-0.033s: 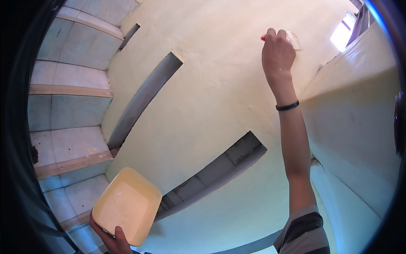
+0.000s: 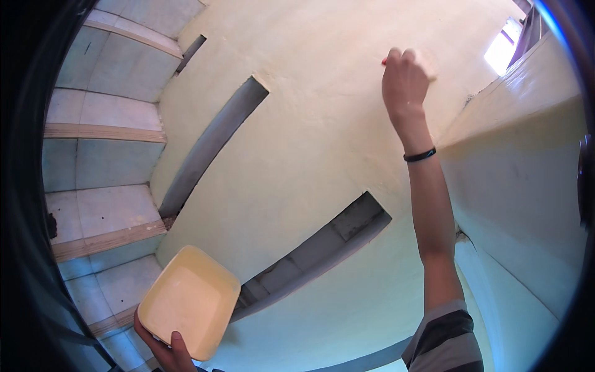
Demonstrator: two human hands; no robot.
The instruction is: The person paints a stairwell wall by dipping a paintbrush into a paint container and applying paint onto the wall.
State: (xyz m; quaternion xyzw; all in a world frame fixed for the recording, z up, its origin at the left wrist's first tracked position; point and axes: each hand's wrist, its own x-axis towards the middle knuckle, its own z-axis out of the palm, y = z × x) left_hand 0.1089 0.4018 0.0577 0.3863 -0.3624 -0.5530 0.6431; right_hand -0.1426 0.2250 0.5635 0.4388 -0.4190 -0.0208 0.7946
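Left hand, near left: thumb and fingers pinching the rim of a square, round-cornered yellow plastic tub. Right hand, far right: fingers curled together around a pale, motion-blurred, flat tool with a red end, up at the cream plastered wall; can't tell if touching. Pale tiled stairs at left.

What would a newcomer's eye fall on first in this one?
Probably the yellow tub, tilted at lower left in the left hand. Next, the right hand raised before the pale wall at upper right, holding something blurred. Dark slots cut the wall mid-picture, right of the tiled steps.
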